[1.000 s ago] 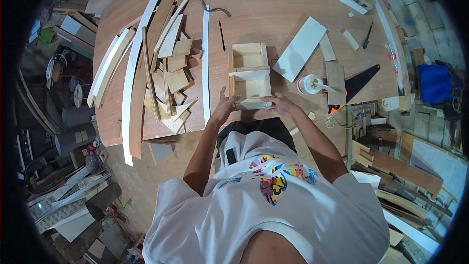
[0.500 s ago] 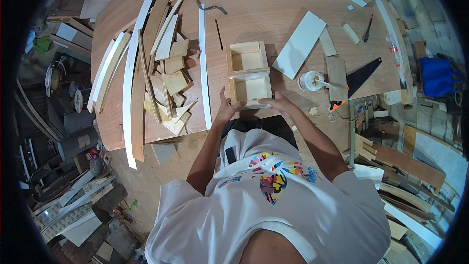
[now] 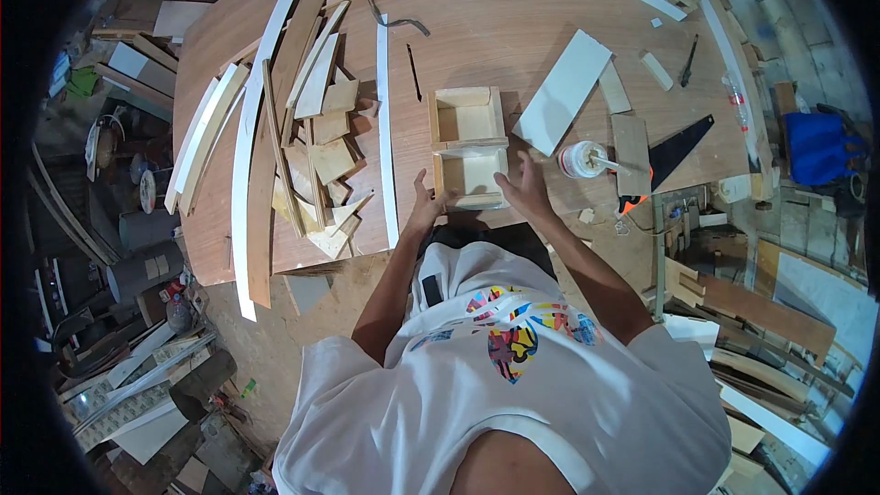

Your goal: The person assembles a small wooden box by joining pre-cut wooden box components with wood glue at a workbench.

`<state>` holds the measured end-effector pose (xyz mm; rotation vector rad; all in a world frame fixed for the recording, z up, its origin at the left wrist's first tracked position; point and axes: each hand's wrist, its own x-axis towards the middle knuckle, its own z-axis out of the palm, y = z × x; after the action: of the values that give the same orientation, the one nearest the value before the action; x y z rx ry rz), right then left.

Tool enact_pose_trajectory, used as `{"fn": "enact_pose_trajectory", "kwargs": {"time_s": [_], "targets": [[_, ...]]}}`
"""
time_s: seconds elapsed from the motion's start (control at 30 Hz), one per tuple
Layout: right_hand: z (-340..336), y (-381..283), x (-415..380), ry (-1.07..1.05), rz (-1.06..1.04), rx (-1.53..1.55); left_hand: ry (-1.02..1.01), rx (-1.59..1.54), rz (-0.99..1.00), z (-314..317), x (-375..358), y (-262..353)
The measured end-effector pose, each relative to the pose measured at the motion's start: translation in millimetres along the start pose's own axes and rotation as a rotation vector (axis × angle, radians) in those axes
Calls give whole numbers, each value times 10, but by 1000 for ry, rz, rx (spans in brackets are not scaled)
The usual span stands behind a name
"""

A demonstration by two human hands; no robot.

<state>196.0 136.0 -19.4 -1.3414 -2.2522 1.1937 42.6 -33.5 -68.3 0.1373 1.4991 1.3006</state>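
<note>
Two small open-topped wooden boxes sit end to end on the table: a far box [image 3: 467, 119] and a near box [image 3: 471, 174], their ends touching. My left hand [image 3: 427, 207] is at the near box's front left corner, its thumb at the rim and its fingers spread apart. On the other side, my right hand [image 3: 527, 192] is open beside the right wall, thumb close to the rim and fingers pointing forward. Part of the near box's front wall is hidden by shadow and my hands. To the right stands a white tub [image 3: 581, 160] with a stick in it.
Wood offcuts [image 3: 335, 160] and long strips [image 3: 261, 128] cover the table's left side. A white board [image 3: 564, 92], a handsaw [image 3: 681, 154], a wood block [image 3: 631, 151] and a dark slim tool [image 3: 688, 60] lie to the right. A thin dark stick [image 3: 414, 71] lies beyond the boxes.
My right hand has moved off the near box's front edge to its right side, its fingers spreading. My left hand stays near the front left corner. The view has shifted slightly.
</note>
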Motion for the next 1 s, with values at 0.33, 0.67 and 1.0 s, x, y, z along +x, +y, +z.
{"fn": "enact_pose_trajectory", "kwargs": {"time_s": [0.33, 0.67, 1.0], "targets": [[277, -454, 29, -447, -782, -659, 103, -375, 74, 19, 101, -32], [561, -259, 179, -396, -789, -659, 125, -268, 238, -107, 389, -5], [516, -155, 189, -391, -755, -671, 329, -50, 268, -351, 49, 216]]}}
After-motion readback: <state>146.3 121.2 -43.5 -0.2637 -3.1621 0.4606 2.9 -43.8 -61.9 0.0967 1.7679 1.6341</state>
